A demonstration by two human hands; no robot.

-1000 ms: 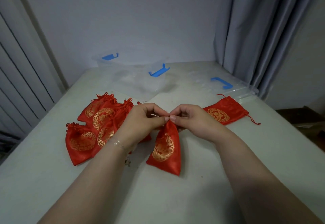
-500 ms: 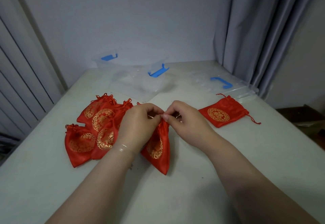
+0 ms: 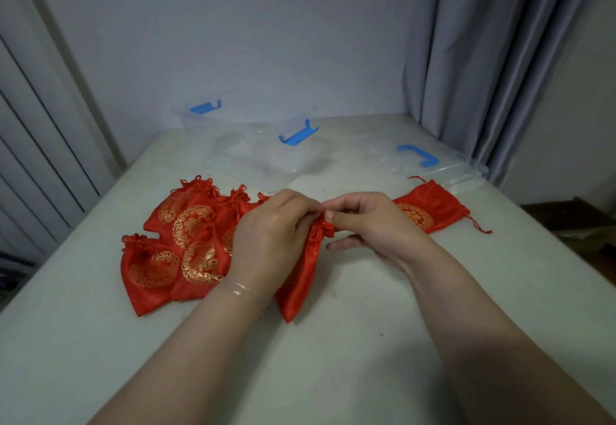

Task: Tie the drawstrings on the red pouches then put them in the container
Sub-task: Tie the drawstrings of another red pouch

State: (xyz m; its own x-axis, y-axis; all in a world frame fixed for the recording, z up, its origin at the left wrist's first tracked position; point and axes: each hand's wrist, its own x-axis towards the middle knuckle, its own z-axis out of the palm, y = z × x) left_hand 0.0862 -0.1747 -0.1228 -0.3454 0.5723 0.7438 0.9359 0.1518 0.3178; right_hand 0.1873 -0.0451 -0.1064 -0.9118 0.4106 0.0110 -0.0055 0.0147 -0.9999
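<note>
Both hands are over the middle of the pale tabletop (image 3: 350, 351), meeting at the gathered neck of a red pouch (image 3: 301, 286). The left hand (image 3: 270, 238) has its fingers curled in and pinching the bunched top of that pouch from the left side, and the right hand (image 3: 373, 224) pinches the same neck from the right with thumb and forefinger, its lower fingers (image 3: 343, 244) curled loosely beneath. The pouch hangs from the pinch and trails toward the camera, its bottom corner lying on the tabletop. Whether the drawstring is knotted, I cannot tell; the fingertips cover it. Just left, partly under the left wrist, sits a pile of red pouches (image 3: 180, 248) with gold round patterns, overlapping one another. Off to the right, a single red pouch (image 3: 430, 207) lies flat, partly behind the right hand. Farther back stands the clear container (image 3: 266, 154) with blue latches, and its clear lid (image 3: 433, 164) lies beside it to the right.
</note>
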